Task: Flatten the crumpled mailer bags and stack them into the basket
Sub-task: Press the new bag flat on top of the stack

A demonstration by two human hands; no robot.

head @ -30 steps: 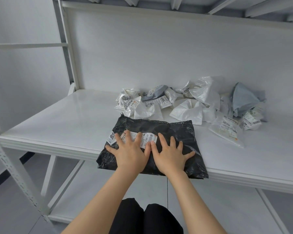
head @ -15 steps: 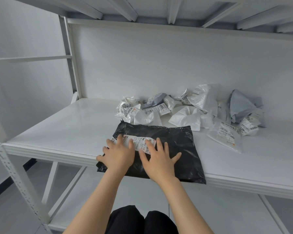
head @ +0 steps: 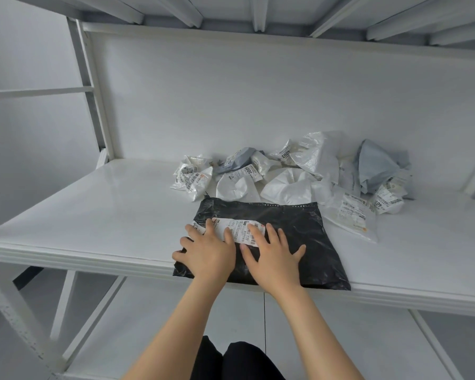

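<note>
Head view: black mailer bag (head: 299, 231) lies flat, wrinkled.

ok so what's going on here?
A person is flattening a black mailer bag at the front edge of a white shelf. The left hand and the right hand press on it side by side with fingers spread, partly covering its white label. The bag lies mostly flat, its near edge just over the shelf lip. Behind it, the other mailer bags lie crumpled in a pile. No basket shows in this view.
</note>
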